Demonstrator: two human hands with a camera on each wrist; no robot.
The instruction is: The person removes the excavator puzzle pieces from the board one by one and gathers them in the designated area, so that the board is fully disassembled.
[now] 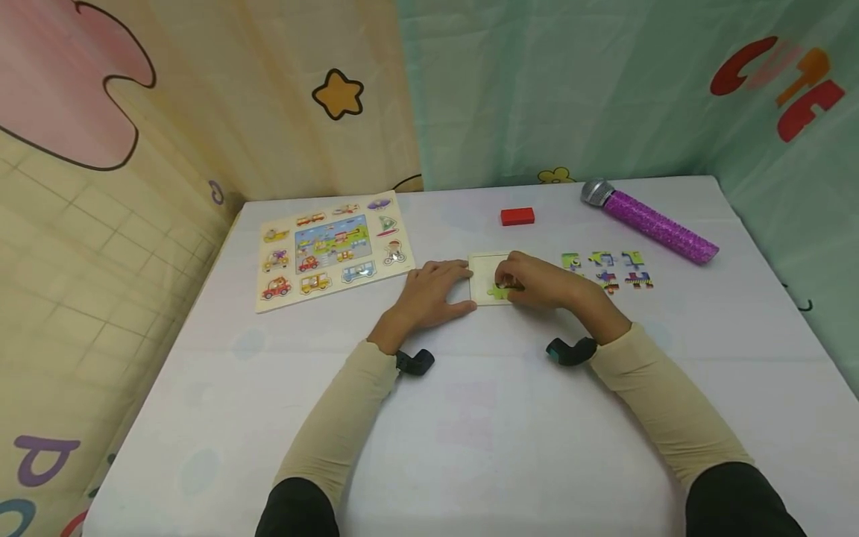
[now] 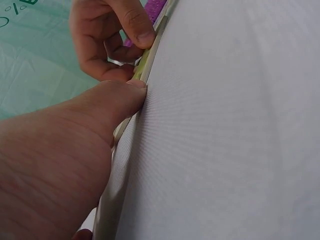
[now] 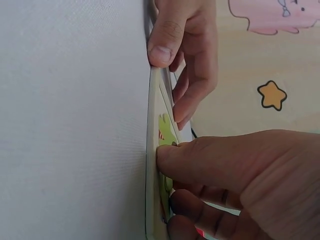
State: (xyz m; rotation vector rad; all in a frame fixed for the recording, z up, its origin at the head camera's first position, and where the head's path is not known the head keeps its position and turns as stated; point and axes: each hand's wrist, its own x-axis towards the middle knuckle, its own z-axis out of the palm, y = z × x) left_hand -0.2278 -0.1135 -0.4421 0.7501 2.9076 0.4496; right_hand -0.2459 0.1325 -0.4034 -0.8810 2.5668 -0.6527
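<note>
A small pale puzzle tray (image 1: 485, 270) lies flat on the white table between the two hands. The left hand (image 1: 436, 292) rests at its left side, fingers extended to the upper corner and thumb out to the lower one; the right wrist view shows that thumb on the tray's rim (image 3: 151, 125). Over the tray's right part, the right hand (image 1: 537, 280) pinches a green puzzle piece (image 1: 498, 291) with curled fingers. Green also shows beneath the right thumb in the right wrist view. The right hand covers much of the tray's interior.
Several loose puzzle pieces (image 1: 602, 259) lie right of the tray. Beyond them is a purple glitter microphone (image 1: 658, 224) with a silver head. A red block (image 1: 517, 216) sits behind the tray. At the left lies a larger vehicle puzzle board (image 1: 337, 285). Printed curtains hang behind the table.
</note>
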